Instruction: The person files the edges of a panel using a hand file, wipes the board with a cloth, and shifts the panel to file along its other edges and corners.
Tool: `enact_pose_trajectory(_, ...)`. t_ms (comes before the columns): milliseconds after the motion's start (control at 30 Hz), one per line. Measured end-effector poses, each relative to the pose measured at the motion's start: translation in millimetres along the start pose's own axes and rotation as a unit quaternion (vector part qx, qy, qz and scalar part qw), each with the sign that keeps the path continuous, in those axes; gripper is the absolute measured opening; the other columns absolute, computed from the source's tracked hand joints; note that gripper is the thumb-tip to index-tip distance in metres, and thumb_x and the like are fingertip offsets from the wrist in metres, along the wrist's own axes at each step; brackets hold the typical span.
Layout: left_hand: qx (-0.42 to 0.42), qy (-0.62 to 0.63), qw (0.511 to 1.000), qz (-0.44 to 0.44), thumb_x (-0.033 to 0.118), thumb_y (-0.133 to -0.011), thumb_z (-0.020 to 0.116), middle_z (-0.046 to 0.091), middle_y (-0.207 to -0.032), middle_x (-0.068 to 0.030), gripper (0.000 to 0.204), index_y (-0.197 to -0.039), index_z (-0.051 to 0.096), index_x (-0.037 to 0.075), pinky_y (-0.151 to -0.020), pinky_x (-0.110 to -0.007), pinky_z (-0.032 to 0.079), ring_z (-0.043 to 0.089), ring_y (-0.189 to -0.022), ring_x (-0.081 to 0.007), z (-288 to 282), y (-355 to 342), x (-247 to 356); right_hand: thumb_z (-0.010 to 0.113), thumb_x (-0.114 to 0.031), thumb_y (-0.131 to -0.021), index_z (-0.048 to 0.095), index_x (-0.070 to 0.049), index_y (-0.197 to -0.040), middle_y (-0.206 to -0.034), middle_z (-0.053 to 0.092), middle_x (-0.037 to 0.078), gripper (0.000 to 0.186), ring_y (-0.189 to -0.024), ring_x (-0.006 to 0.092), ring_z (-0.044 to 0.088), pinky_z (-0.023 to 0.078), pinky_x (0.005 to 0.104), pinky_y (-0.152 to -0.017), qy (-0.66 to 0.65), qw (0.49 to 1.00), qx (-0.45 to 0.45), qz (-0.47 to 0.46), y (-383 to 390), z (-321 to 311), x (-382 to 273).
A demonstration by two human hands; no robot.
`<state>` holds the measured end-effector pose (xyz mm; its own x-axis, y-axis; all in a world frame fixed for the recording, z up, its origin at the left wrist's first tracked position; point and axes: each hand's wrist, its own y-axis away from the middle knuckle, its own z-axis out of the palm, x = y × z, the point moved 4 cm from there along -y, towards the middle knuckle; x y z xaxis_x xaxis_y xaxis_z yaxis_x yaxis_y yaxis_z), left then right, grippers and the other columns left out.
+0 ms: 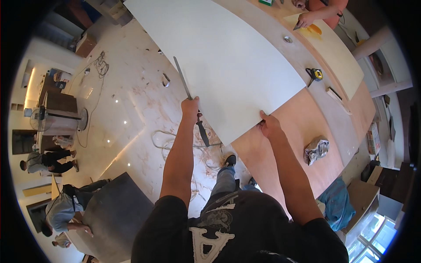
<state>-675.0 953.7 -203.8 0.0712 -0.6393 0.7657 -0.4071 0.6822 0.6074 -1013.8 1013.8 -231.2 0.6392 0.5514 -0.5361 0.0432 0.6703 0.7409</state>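
Note:
A large white sheet (232, 57) lies over the wooden workbench, its near corner pointing at my body. My left hand (190, 110) is closed around a long metal file (182, 79) with a black handle, held along the sheet's left edge. The blade sticks out beyond my hand and the handle hangs on the near side. My right hand (268, 125) grips the sheet's near right edge, thumb on top and its other fingers mostly hidden underneath.
On the bench are a tape measure (315, 74), a brush (334, 93), a tape roll (287, 39) and a crumpled bag (316, 151). At upper right a co-worker's hand (306, 19) holds a spreader by yellow glue. Another person leans over a dark panel (116, 215). Cables (164, 140) lie on the littered floor.

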Motion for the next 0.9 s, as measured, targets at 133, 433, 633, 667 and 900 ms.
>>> enact_pose_trajectory(133,0.006,-0.052,0.998,0.022,0.028,-0.092,0.067,0.058,-0.072,-0.0053,0.026,-0.099,0.064,0.003,-0.042,-0.034,0.046,0.056,-0.054,-0.0192,1,7,-11,0.064,-0.017,-0.099,0.052,-0.001,-0.129,-0.121,0.064,0.011,0.036,-0.109,0.0259,0.062,0.052,0.0441,-0.09,0.04,0.999,0.004,0.004,9,-15,4)
enact_pose_trajectory(433,-0.056,0.005,0.998,0.006,0.023,-0.094,0.065,0.056,-0.067,-0.0055,0.022,-0.096,0.062,0.002,-0.039,-0.033,0.039,0.051,-0.049,-0.0166,26,99,-75,0.061,-0.014,-0.1,0.051,0.0,-0.13,-0.121,0.064,0.013,0.035,-0.105,0.0283,0.066,0.056,0.0456,-0.089,0.008,1.0,0.005,0.001,66,-118,18)
enact_pose_trajectory(633,-0.033,0.017,0.999,-0.009,0.02,-0.093,0.065,0.056,-0.065,-0.0046,0.019,-0.093,0.063,0.002,-0.034,-0.03,0.037,0.05,-0.043,-0.0148,39,172,-128,0.062,-0.012,-0.099,0.053,-0.003,-0.131,-0.121,0.065,0.012,0.035,-0.106,0.0275,0.066,0.057,0.0469,-0.089,-0.004,1.0,-0.012,0.022,115,-192,34)
enact_pose_trajectory(667,-0.037,0.02,0.999,-0.005,0.021,-0.093,0.065,0.056,-0.065,-0.0048,0.02,-0.094,0.063,0.001,-0.034,-0.03,0.038,0.05,-0.043,-0.0153,40,183,-138,0.061,-0.012,-0.099,0.053,-0.003,-0.131,-0.121,0.065,0.012,0.034,-0.106,0.0277,0.066,0.057,0.0476,-0.089,-0.002,1.0,-0.014,0.025,126,-202,35)
enact_pose_trajectory(900,-0.018,-0.051,0.999,0.008,0.027,-0.093,0.064,0.058,-0.069,-0.0071,0.029,-0.096,0.063,-0.001,-0.037,-0.032,0.044,0.053,-0.046,-0.0183,67,270,-195,0.056,-0.008,-0.101,0.048,-0.002,-0.135,-0.129,0.06,0.014,0.035,-0.113,0.0308,0.064,0.056,0.0516,-0.096,-0.008,0.999,-0.038,0.022,186,-292,39)
